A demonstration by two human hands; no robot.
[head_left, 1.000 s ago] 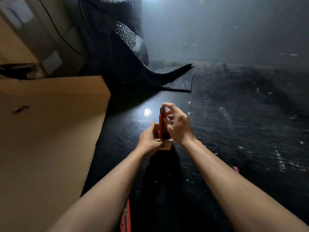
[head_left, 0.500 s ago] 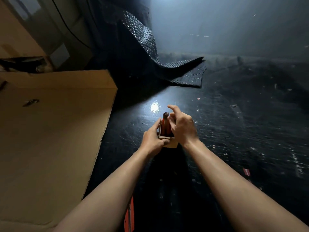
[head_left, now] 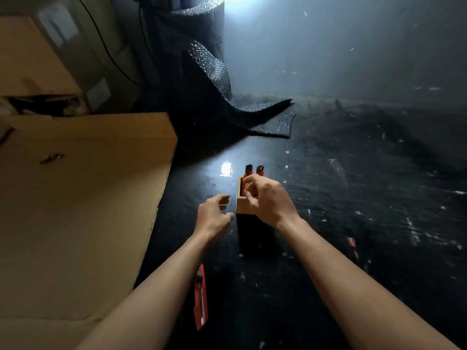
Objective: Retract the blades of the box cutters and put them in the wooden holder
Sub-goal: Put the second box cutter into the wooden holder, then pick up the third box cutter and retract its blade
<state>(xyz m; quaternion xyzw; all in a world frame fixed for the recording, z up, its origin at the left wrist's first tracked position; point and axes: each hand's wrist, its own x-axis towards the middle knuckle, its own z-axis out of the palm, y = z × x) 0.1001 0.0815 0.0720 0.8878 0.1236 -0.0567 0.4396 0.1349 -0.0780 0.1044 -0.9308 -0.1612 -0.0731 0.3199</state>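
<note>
A small wooden holder (head_left: 242, 207) stands upright on the black table. Two red box cutters (head_left: 254, 171) with black ends stick up out of it side by side. My right hand (head_left: 267, 199) hovers over the holder's front, fingers loosely curled, holding nothing I can see. Just left of the holder, my left hand (head_left: 214, 215) has its fingers apart and does not touch it. Another red box cutter (head_left: 201, 299) lies flat on the table near me, partly under my left forearm. A further red piece (head_left: 351, 242) lies to the right.
A large cardboard sheet (head_left: 80, 198) covers the table's left side. Black bubble wrap (head_left: 227, 97) drapes down at the back. Cardboard boxes (head_left: 38, 59) stand at the far left. The dark tabletop (head_left: 353, 198) is scratched and littered with small scraps.
The box cutter went down into the holder and my right hand let go of it. My left hand came off the holder and opened.
</note>
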